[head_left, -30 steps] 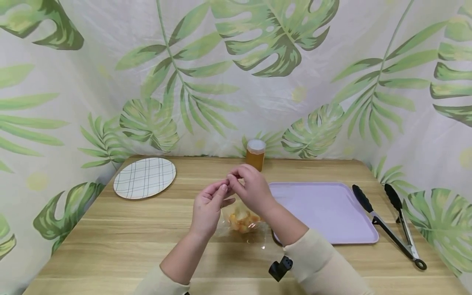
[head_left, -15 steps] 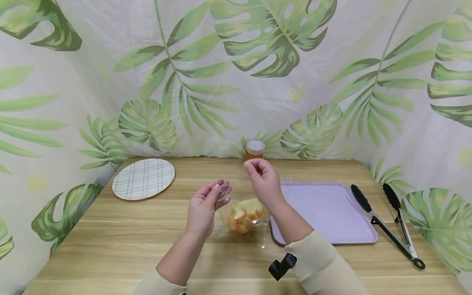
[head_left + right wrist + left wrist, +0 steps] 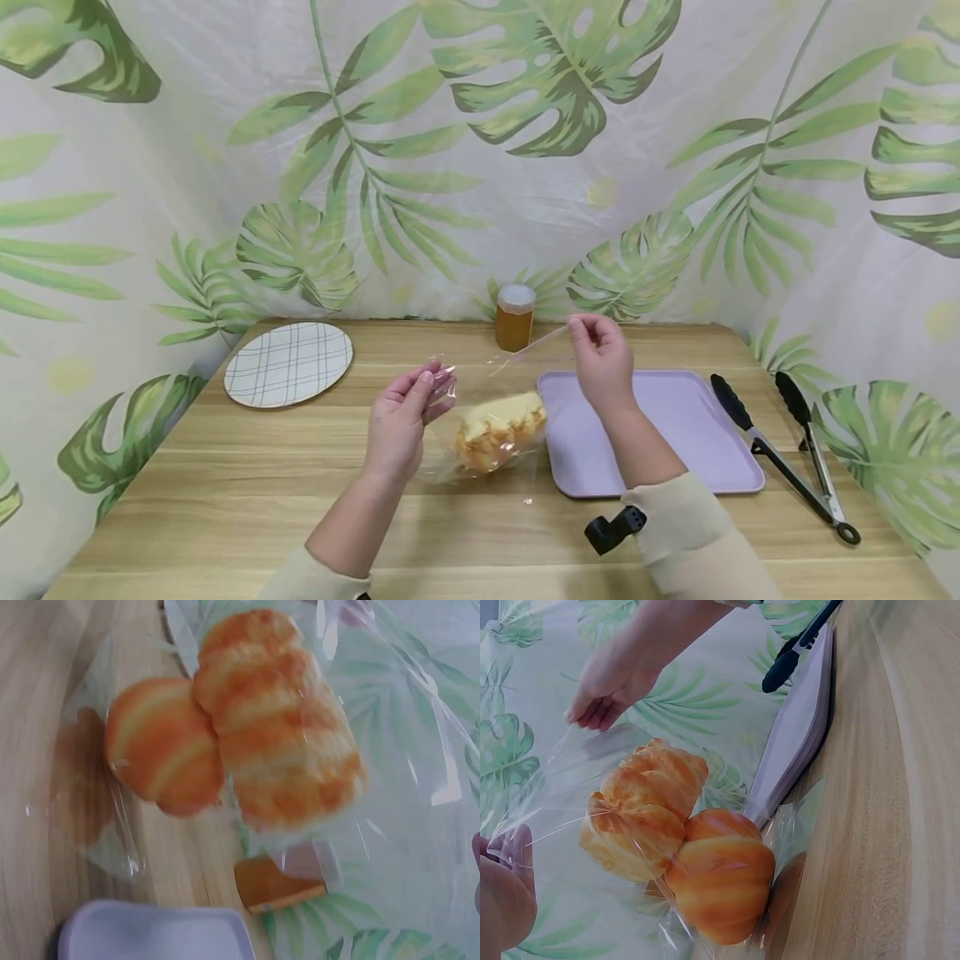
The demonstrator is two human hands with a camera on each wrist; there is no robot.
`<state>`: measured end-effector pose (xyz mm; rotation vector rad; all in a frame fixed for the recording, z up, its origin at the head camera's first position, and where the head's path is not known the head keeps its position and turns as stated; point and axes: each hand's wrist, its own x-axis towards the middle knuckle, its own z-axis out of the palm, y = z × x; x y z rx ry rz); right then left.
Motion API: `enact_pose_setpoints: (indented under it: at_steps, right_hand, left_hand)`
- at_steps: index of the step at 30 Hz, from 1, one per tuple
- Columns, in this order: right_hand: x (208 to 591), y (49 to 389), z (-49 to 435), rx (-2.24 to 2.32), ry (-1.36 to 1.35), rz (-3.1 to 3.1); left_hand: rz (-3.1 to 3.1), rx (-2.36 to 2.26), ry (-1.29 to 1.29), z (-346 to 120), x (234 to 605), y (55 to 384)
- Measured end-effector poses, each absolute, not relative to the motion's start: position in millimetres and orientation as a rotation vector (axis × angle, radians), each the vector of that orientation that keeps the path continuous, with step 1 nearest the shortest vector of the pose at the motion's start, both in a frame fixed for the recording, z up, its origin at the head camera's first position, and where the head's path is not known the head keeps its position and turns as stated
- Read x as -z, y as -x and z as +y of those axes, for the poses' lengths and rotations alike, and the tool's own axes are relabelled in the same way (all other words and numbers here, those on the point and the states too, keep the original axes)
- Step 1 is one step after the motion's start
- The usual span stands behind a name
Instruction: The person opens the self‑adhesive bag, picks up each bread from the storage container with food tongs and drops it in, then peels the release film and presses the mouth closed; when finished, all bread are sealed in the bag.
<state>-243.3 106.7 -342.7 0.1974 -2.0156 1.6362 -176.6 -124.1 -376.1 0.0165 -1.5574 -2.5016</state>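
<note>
A clear plastic bag (image 3: 474, 379) hangs between the two hands over the wooden table, its mouth pulled wide. My left hand (image 3: 397, 421) pinches its left edge, with film lying over the fingers. My right hand (image 3: 603, 362) pinches the other edge, up and to the right. Inside is a long, golden-brown bread loaf (image 3: 498, 429), tilted. Both wrist views show a rounder, striped bread roll (image 3: 720, 877) pressed against the loaf within the bag; in the head view I cannot make out this roll.
A lilac tray (image 3: 675, 433) lies under and beside the right forearm. Black-handled tongs (image 3: 795, 467) lie spread at the right. A checked oval plate (image 3: 288, 365) sits at the back left, and a lidded amber jar (image 3: 514, 321) stands at the back edge.
My right hand has moved right, away from the left hand, which shifts slightly left. The bag's mouth has spread apart, and more of the loaf shows between the hands.
</note>
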Motion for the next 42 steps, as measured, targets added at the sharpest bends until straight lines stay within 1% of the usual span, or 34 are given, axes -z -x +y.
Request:
enact_pose_setpoints:
  at_steps: [8,15,23,31,42]
  right_hand:
    - [347.1,251.8,153.4,-1.625,0.042,-1.965]
    - [344.8,252.9,181.6,-1.659,0.173,-1.938]
    - [343.5,255.1,209.5,-1.732,0.277,-1.809]
    - [342.8,258.0,234.6,-1.824,0.331,-1.594]
    - [334.5,252.7,252.1,-1.849,0.401,-1.451]
  left_hand:
    - [-1.563,2.503,-0.051,-130.5,373.4,177.5]
    - [-1.498,2.506,0.075,-135.2,378.5,180.0]
    - [-1.521,2.556,-0.032,-139.1,372.5,181.3]
    - [-1.517,2.571,-0.018,-139.5,371.5,181.1]
    - [-1.511,2.559,-0.045,-138.7,373.8,182.4]
